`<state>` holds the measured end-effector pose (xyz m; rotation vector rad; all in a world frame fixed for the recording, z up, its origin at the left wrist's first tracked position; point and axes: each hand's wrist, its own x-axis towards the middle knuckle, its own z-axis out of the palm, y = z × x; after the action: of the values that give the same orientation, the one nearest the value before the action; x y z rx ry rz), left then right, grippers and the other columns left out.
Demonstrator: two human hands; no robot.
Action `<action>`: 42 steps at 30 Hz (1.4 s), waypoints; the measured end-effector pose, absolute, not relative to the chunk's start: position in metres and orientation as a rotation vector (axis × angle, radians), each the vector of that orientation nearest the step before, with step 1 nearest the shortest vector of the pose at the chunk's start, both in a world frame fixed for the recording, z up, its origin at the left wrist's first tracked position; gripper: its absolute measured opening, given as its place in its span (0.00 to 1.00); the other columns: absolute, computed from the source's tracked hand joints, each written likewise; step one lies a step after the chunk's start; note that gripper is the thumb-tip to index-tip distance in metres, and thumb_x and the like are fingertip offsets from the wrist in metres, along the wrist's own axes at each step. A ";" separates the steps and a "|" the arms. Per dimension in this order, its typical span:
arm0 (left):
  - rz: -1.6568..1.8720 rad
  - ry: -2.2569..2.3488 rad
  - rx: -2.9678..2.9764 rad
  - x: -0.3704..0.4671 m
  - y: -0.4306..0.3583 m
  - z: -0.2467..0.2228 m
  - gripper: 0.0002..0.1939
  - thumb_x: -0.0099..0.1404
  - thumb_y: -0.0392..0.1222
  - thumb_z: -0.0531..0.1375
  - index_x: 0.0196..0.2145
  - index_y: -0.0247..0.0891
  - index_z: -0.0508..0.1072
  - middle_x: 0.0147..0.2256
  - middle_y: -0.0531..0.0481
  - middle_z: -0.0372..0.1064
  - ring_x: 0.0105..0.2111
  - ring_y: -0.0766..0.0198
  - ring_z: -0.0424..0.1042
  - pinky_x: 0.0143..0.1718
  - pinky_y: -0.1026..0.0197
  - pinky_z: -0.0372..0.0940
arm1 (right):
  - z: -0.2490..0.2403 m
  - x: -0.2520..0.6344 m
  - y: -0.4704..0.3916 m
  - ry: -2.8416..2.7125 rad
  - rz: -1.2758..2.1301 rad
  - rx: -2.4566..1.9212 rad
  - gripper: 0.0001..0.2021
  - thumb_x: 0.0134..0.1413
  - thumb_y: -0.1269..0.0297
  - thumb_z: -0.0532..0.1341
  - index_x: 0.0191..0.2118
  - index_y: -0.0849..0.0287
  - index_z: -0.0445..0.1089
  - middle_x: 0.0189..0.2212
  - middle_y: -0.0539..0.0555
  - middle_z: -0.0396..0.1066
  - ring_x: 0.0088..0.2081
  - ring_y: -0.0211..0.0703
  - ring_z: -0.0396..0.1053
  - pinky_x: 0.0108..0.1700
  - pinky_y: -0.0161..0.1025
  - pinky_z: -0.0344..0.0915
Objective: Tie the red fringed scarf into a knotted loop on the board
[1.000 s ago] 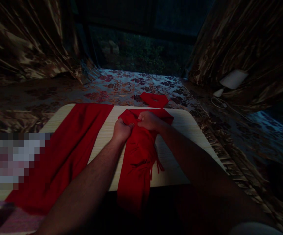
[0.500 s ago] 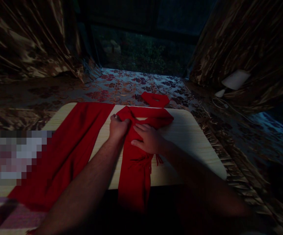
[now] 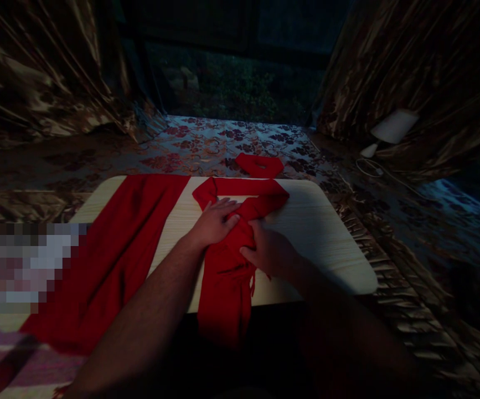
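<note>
Head view: left grip (image 3: 218, 224) flat, fingers spread, on scarf (image 3: 223, 307) just below its loop (image 3: 246, 186); right grip (image 3: 271, 249) at scarf's right edge, thumb on top, can't tell if pinching. Pin lightly with left, smooth with right, work creases toward the edges, avoid dragging the loop. Scarf on desk (image 3: 326, 235), near end past the edge. Red cloth (image 3: 135, 238) to the left, red ring (image 3: 273, 165) beyond.

Right of the looped red scarf (image 3: 223, 282), the table (image 3: 318, 227) leaves a broad bare stretch, its near side crossed by the right forearm (image 3: 326, 305). The left forearm (image 3: 152, 305) cuts the narrower lane toward the spread red cloth (image 3: 119, 244). A folded red piece (image 3: 256, 173) sits just past the far edge.
</note>
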<state>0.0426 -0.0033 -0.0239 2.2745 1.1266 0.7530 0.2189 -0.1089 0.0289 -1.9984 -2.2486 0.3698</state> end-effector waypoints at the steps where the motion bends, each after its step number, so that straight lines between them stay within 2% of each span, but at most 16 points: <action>1: 0.734 1.130 2.271 0.042 -0.002 -0.026 0.23 0.70 0.49 0.56 0.61 0.47 0.72 0.63 0.45 0.67 0.68 0.48 0.57 0.69 0.34 0.39 | 0.031 0.217 -0.115 -2.307 0.364 -1.952 0.26 0.60 0.56 0.60 0.61 0.61 0.61 0.36 0.59 0.78 0.35 0.50 0.76 0.34 0.39 0.60; 4: 0.720 1.139 2.264 0.041 0.001 -0.029 0.24 0.70 0.50 0.55 0.61 0.48 0.71 0.64 0.46 0.64 0.69 0.48 0.55 0.69 0.35 0.39 | 0.040 0.208 -0.139 -2.486 0.378 -1.695 0.19 0.62 0.60 0.59 0.57 0.57 0.66 0.34 0.57 0.79 0.33 0.47 0.75 0.33 0.38 0.58; 7: 0.717 1.145 2.255 0.040 0.003 -0.031 0.24 0.70 0.50 0.54 0.62 0.49 0.71 0.65 0.47 0.64 0.69 0.49 0.54 0.69 0.35 0.39 | 0.044 0.197 -0.166 -2.642 0.481 -1.390 0.10 0.63 0.57 0.59 0.45 0.54 0.73 0.34 0.55 0.79 0.33 0.44 0.74 0.33 0.39 0.58; 10: 0.717 1.138 2.235 0.040 0.006 -0.034 0.24 0.70 0.51 0.54 0.61 0.48 0.72 0.64 0.46 0.64 0.68 0.49 0.55 0.69 0.35 0.38 | 0.038 0.191 -0.190 -2.713 0.508 -1.426 0.15 0.61 0.48 0.61 0.36 0.56 0.76 0.31 0.57 0.78 0.30 0.45 0.72 0.31 0.41 0.58; 13: 0.720 1.127 2.222 0.040 0.007 -0.035 0.25 0.70 0.52 0.54 0.61 0.47 0.72 0.64 0.46 0.65 0.68 0.50 0.56 0.69 0.36 0.38 | 0.021 0.192 -0.206 -2.788 0.454 -1.410 0.22 0.51 0.41 0.68 0.36 0.58 0.76 0.32 0.58 0.77 0.32 0.48 0.72 0.34 0.43 0.61; 15: 0.715 1.124 2.223 0.041 0.006 -0.035 0.26 0.70 0.54 0.54 0.62 0.47 0.72 0.64 0.45 0.64 0.68 0.50 0.55 0.70 0.38 0.38 | 0.006 0.194 -0.214 -2.814 0.339 -1.267 0.21 0.49 0.44 0.70 0.39 0.58 0.76 0.37 0.58 0.77 0.38 0.51 0.72 0.40 0.45 0.63; 17: 0.706 1.133 2.220 0.041 0.005 -0.033 0.27 0.69 0.56 0.56 0.62 0.46 0.72 0.65 0.44 0.64 0.69 0.49 0.55 0.70 0.39 0.39 | -0.008 0.195 -0.221 -2.790 0.210 -1.152 0.16 0.56 0.51 0.68 0.43 0.56 0.75 0.39 0.58 0.76 0.42 0.51 0.70 0.45 0.48 0.63; 19: 0.689 1.145 2.216 0.042 0.004 -0.030 0.28 0.68 0.57 0.57 0.61 0.46 0.72 0.65 0.44 0.63 0.69 0.49 0.54 0.70 0.39 0.39 | -0.023 0.195 -0.225 -2.718 0.104 -1.123 0.09 0.63 0.60 0.62 0.47 0.53 0.75 0.40 0.57 0.75 0.42 0.50 0.69 0.45 0.48 0.62; 21: 0.667 1.162 2.219 0.043 0.003 -0.027 0.28 0.67 0.57 0.57 0.62 0.46 0.72 0.65 0.44 0.62 0.69 0.48 0.53 0.70 0.39 0.38 | -0.035 0.193 -0.227 -2.611 0.022 -1.157 0.13 0.66 0.66 0.57 0.51 0.49 0.74 0.41 0.56 0.75 0.42 0.49 0.68 0.46 0.49 0.62; 24: 0.628 1.182 2.245 0.044 0.002 -0.025 0.29 0.68 0.57 0.56 0.63 0.45 0.70 0.66 0.43 0.61 0.69 0.47 0.52 0.70 0.37 0.37 | -0.045 0.191 -0.225 -2.482 -0.038 -1.217 0.17 0.66 0.68 0.56 0.55 0.45 0.73 0.46 0.57 0.74 0.45 0.51 0.67 0.48 0.50 0.62; 29: 0.581 1.204 2.307 0.045 0.001 -0.025 0.29 0.70 0.57 0.55 0.64 0.46 0.68 0.67 0.44 0.60 0.70 0.48 0.52 0.70 0.39 0.41 | -0.039 0.187 -0.213 -2.328 0.186 -1.127 0.13 0.57 0.73 0.58 0.42 0.51 0.76 0.46 0.56 0.74 0.49 0.50 0.67 0.51 0.48 0.63; 33: 0.444 1.262 2.414 0.046 -0.002 -0.023 0.31 0.72 0.58 0.51 0.68 0.45 0.63 0.69 0.46 0.55 0.71 0.51 0.49 0.70 0.40 0.41 | -0.026 0.193 -0.204 -2.089 0.428 -0.978 0.12 0.49 0.77 0.56 0.37 0.55 0.71 0.37 0.55 0.75 0.46 0.48 0.71 0.52 0.47 0.63; 36: 0.360 1.305 2.466 0.048 -0.003 -0.021 0.32 0.73 0.59 0.48 0.69 0.45 0.60 0.70 0.47 0.53 0.71 0.53 0.48 0.71 0.42 0.40 | -0.008 0.204 -0.205 -2.038 0.458 -0.963 0.07 0.53 0.75 0.55 0.34 0.56 0.66 0.29 0.51 0.72 0.36 0.43 0.71 0.55 0.48 0.61; 38: 0.332 1.321 2.485 0.048 -0.004 -0.022 0.32 0.73 0.60 0.48 0.69 0.45 0.59 0.70 0.47 0.53 0.71 0.53 0.47 0.71 0.43 0.40 | 0.011 0.213 -0.212 -2.081 0.509 -1.022 0.04 0.58 0.71 0.55 0.33 0.56 0.65 0.28 0.51 0.71 0.32 0.43 0.68 0.53 0.47 0.61; 42: 0.333 1.320 2.521 0.047 0.000 -0.028 0.33 0.73 0.60 0.48 0.70 0.46 0.58 0.70 0.46 0.52 0.71 0.51 0.48 0.70 0.41 0.40 | 0.057 0.240 -0.220 -2.185 0.922 -1.333 0.14 0.68 0.55 0.52 0.37 0.58 0.68 0.32 0.54 0.74 0.32 0.43 0.69 0.38 0.38 0.63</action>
<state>0.0475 -0.0004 -0.0278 2.5209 1.3198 0.3333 0.2397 -0.2198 0.0570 -1.3335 -2.1850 0.9224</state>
